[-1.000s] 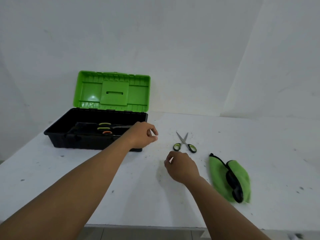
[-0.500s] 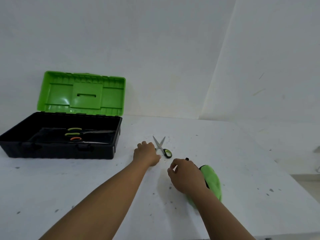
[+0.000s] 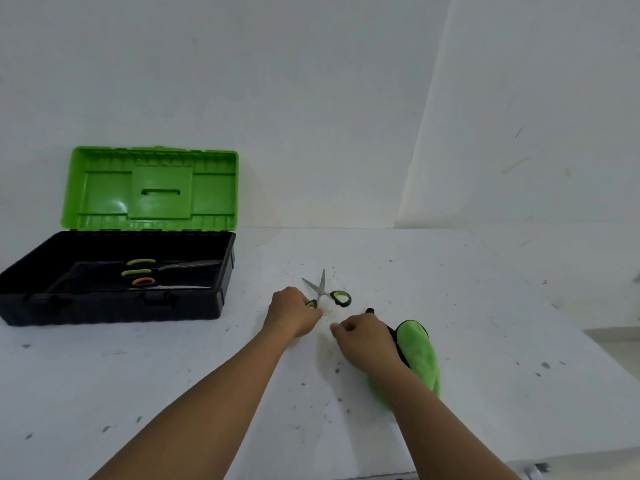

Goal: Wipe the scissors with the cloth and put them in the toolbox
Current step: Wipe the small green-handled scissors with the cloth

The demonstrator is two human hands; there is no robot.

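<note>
Two bare forearms reach out from the bottom of my view over the speckled white table [image 3: 450, 289]. Nearest to me, the right hand [image 3: 367, 341] sits with its fingers curled in; I cannot tell whether it holds anything, though it lies just beside, perhaps touching, the green cloth [image 3: 420, 355], which is bunched on the table with a black edge along its left side. A little farther out, the left hand [image 3: 292, 315] has its fingers curled on the near handle loop of the scissors [image 3: 323, 292], which lie on the table with blades spread in a V pointing away from me. Farther off to my left stands the toolbox [image 3: 114, 303], a black tub with its green lid [image 3: 150, 188] raised upright against the white wall. Inside it I see other tools with green and orange handles [image 3: 140, 271].
</note>
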